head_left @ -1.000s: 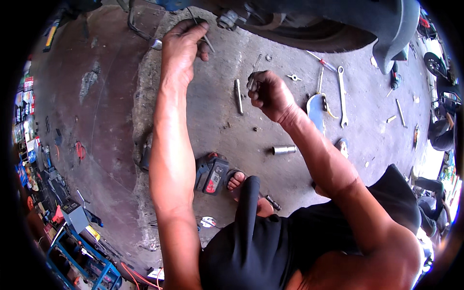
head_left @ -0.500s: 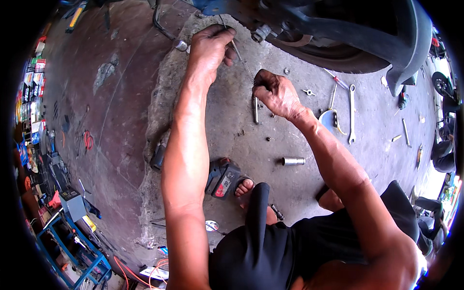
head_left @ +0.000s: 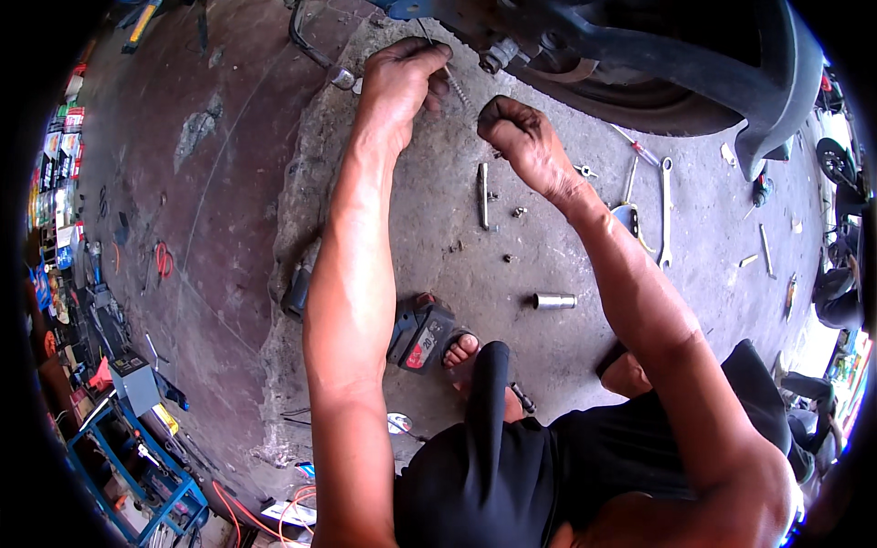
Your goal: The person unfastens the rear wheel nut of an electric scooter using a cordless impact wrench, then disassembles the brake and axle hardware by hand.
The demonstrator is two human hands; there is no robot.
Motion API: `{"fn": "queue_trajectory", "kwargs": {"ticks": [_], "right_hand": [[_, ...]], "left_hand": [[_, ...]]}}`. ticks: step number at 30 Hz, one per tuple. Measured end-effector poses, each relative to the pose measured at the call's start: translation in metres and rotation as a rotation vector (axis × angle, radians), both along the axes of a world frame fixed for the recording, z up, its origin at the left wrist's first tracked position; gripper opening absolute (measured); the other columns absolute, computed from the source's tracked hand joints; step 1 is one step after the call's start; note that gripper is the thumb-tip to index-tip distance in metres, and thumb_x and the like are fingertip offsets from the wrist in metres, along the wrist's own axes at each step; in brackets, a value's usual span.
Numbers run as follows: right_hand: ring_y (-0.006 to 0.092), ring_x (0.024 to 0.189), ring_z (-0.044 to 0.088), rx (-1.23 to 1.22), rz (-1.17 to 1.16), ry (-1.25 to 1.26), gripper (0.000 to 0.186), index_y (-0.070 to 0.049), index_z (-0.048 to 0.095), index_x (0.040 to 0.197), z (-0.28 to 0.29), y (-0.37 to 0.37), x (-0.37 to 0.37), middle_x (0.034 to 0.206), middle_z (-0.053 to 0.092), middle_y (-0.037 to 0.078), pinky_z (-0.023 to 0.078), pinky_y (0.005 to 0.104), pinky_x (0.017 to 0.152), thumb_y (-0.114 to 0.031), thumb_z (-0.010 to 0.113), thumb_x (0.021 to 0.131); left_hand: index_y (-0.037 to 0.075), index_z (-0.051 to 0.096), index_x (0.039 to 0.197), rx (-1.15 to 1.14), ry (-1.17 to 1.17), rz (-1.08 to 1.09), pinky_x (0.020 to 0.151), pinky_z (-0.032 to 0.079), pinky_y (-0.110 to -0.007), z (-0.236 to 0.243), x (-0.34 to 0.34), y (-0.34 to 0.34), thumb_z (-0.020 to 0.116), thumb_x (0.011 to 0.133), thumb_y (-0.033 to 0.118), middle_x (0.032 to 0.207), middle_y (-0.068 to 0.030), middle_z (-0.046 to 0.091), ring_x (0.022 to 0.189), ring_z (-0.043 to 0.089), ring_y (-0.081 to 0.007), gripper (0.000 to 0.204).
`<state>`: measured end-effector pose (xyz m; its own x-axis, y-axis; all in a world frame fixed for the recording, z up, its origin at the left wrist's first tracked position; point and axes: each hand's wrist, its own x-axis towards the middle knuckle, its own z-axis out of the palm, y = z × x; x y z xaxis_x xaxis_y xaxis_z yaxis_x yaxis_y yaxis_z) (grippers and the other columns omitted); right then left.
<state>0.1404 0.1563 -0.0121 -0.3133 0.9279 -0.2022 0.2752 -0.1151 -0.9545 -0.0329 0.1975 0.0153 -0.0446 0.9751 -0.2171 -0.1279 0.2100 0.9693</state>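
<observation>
Near the top of the head view, my left hand is closed, pinching a thin metal cable that comes down from the vehicle's underside. A coil spring shows on the cable below those fingers, slanting toward my right hand. That hand is curled into a fist at the lower end of the line, and its fingers hide what they grip. Up to the right of both hands are a wheel and a dark vehicle arm with a bolt end.
On the concrete lie a metal rod, a socket, a combination wrench, a screwdriver and several small nuts. A cordless tool's battery is by my foot. A blue rack stands at lower left.
My right hand has moved up, closer to my left hand, uncovering the rod on the floor. The coil spring now shows between the hands. My left hand has barely shifted.
</observation>
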Motion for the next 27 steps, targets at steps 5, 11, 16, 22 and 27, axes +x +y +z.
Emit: {"fn": "queue_trajectory", "kwargs": {"ticks": [5, 11, 16, 22, 27], "right_hand": [[0.0099, 0.054, 0.040, -0.406, -0.178, 0.495, 0.018, -0.006, 0.053, 0.081, -0.007, 0.012, -0.013, 0.067, 0.049, 0.001, 0.030, 0.0249, 0.046, -0.023, 0.049, 0.084], [0.0099, 0.056, 0.040, -0.723, -0.082, 0.855, 0.017, -0.008, 0.052, 0.086, 0.002, 0.015, -0.018, 0.067, 0.046, 0.000, 0.028, 0.0210, 0.045, -0.025, 0.046, 0.087], [0.0097, 0.059, 0.042, -0.593, -0.190, 0.754, 0.025, -0.005, 0.058, 0.093, 0.001, -0.001, -0.018, 0.068, 0.048, 0.000, 0.033, 0.0226, 0.049, -0.025, 0.042, 0.095], [0.0098, 0.059, 0.043, -0.524, -0.194, 0.722, 0.025, -0.004, 0.059, 0.093, 0.014, -0.007, -0.024, 0.068, 0.049, 0.000, 0.033, 0.0228, 0.049, -0.027, 0.047, 0.095], [0.0102, 0.057, 0.042, -0.524, -0.201, 0.694, 0.026, -0.005, 0.058, 0.090, 0.007, -0.002, -0.025, 0.067, 0.048, 0.000, 0.033, 0.0230, 0.049, -0.029, 0.049, 0.094]], "left_hand": [[0.002, 0.064, 0.089, -0.023, -0.176, 0.010, 0.050, 0.042, -0.027, -0.004, 0.006, -0.001, 0.062, 0.083, 0.012, 0.075, -0.0055, 0.063, 0.058, 0.055, -0.0126, 0.013], [0.003, 0.066, 0.090, 0.019, -0.248, -0.092, 0.057, 0.042, -0.027, -0.016, 0.002, -0.007, 0.067, 0.081, 0.015, 0.077, -0.0028, 0.063, 0.064, 0.055, -0.0116, 0.015], [0.003, 0.067, 0.087, 0.031, -0.124, 0.024, 0.056, 0.040, -0.026, -0.009, 0.001, -0.002, 0.071, 0.077, 0.017, 0.077, -0.0021, 0.063, 0.066, 0.053, -0.0103, 0.018], [0.002, 0.067, 0.086, 0.082, -0.178, 0.166, 0.049, 0.038, -0.025, -0.010, 0.004, 0.014, 0.074, 0.076, 0.016, 0.071, -0.0012, 0.061, 0.057, 0.048, -0.0091, 0.018], [0.004, 0.067, 0.084, 0.044, -0.109, 0.113, 0.047, 0.037, -0.026, -0.003, 0.001, 0.014, 0.074, 0.076, 0.019, 0.069, -0.0010, 0.060, 0.055, 0.046, -0.0091, 0.019]]}}
